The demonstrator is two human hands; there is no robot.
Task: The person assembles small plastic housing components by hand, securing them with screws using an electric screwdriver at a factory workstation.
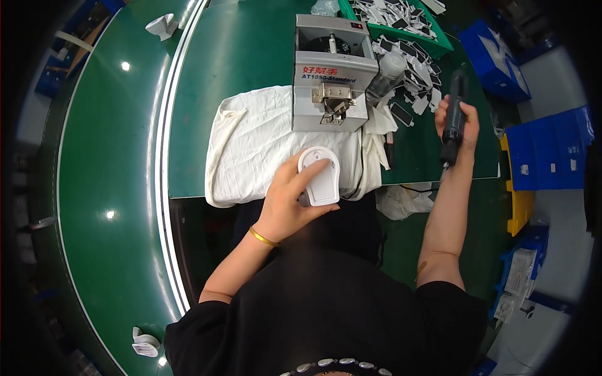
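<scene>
My left hand (290, 199) is closed around a white plastic housing (322, 183), rounded at one end, its hollow side facing up and a finger reaching into it. It is held over the front edge of the white cloth (257, 141). Off to the right, my right hand (463, 125) grips a black electric screwdriver (456, 103), whose bit points down toward my forearm. A grey screw feeder machine (332, 75) stands on the table beyond my left hand, apart from both hands.
A clear bottle (390, 70) stands right of the machine. Small white and black parts (415, 75) lie heaped beside a green bin (439, 39). Left runs a green conveyor belt (113, 150) carrying white housings (162, 26). Blue bins (552, 153) line the right.
</scene>
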